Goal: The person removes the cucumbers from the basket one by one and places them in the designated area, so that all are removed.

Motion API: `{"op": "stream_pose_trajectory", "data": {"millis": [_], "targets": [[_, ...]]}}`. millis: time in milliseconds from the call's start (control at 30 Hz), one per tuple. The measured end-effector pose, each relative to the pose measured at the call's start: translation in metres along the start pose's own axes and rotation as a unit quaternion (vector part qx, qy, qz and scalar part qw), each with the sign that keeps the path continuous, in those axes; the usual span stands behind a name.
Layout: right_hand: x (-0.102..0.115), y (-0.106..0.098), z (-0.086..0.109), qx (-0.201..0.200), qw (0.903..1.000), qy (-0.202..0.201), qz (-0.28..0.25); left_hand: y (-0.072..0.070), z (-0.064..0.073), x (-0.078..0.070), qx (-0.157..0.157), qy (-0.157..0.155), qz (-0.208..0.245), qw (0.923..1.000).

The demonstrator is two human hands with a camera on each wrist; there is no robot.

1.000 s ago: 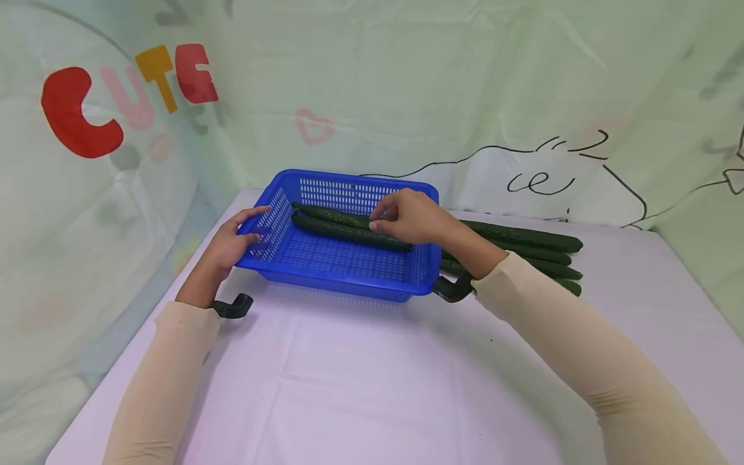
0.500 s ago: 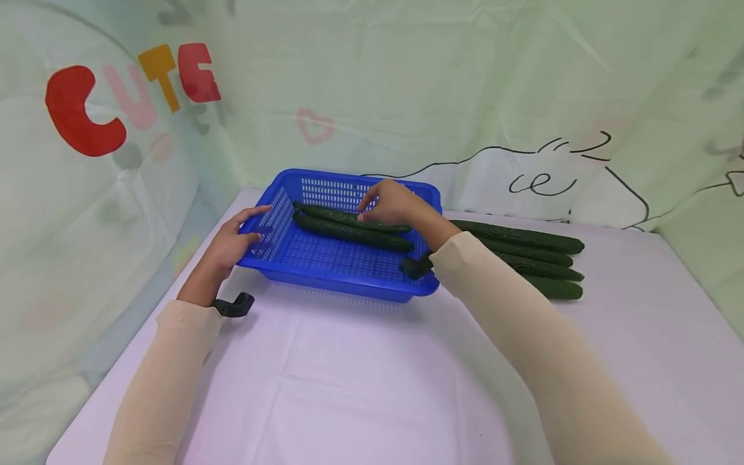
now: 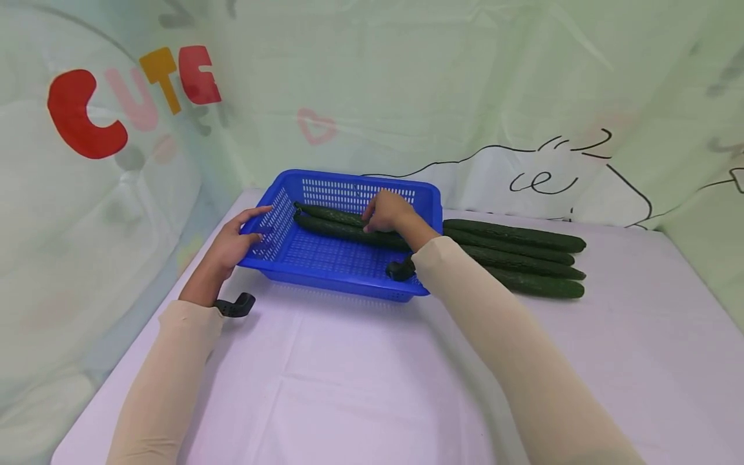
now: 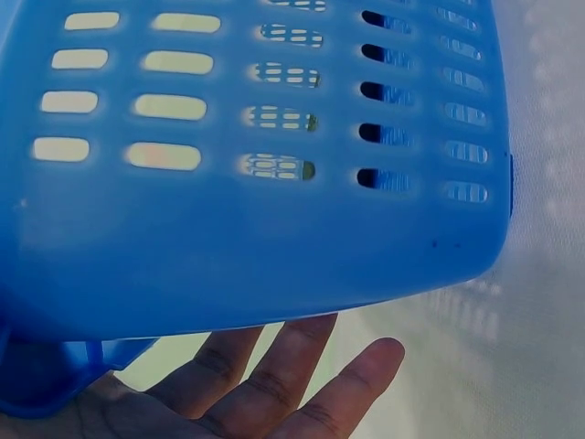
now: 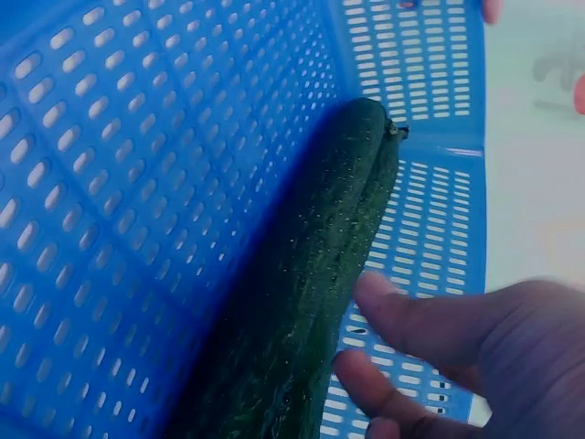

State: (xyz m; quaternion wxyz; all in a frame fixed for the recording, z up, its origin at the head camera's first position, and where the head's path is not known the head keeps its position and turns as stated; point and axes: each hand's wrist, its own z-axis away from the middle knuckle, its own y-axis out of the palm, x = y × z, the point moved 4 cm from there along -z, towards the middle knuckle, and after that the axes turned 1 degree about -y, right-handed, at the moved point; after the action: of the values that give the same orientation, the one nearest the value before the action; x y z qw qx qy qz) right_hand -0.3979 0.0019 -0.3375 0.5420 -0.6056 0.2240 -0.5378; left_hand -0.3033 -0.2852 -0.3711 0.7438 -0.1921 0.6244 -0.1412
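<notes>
At the back of the pale tablecloth (image 3: 360, 374), a blue perforated basket (image 3: 343, 279). Inside, two dark green cucumbers: a near one (image 3: 345, 230) and a far one (image 3: 328, 214), side by side and touching, running lengthwise. Left hand (image 3: 228, 245) grips the basket's left end, thumb at the rim, other fingers spread along the outside. Right hand (image 3: 391, 212) is down inside, fingers loosely bent, thumb and index apart with a visible gap between — nothing pinched. Tips at the far cucumber's side; cannot tell whether they touch. Right of the basket, four more cucumbers (image 3: 523, 261) lie in a row on the cloth, left ends partly hidden. Behind — a pale green printed backdrop (image 3: 407, 84).
</notes>
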Motion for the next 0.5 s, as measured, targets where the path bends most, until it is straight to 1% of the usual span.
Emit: {"op": "stream_pose_trajectory", "data": {"millis": [200, 400, 500], "targets": [[-0.008, 0.001, 0.002, 0.007, 0.9997, 0.023, 0.008, 0.0, -0.001, 0.0, -0.002, 0.004, -0.001, 1.0], [-0.012, 0.007, 0.001, 0.027, 0.9983, 0.036, 0.038, -0.001, 0.0, 0.001, -0.005, 0.0, -0.003, 1.0], [-0.014, 0.009, 0.001, 0.039, 0.9975, 0.042, 0.041, 0.0, 0.001, 0.0, -0.004, -0.001, -0.002, 1.0]]}}
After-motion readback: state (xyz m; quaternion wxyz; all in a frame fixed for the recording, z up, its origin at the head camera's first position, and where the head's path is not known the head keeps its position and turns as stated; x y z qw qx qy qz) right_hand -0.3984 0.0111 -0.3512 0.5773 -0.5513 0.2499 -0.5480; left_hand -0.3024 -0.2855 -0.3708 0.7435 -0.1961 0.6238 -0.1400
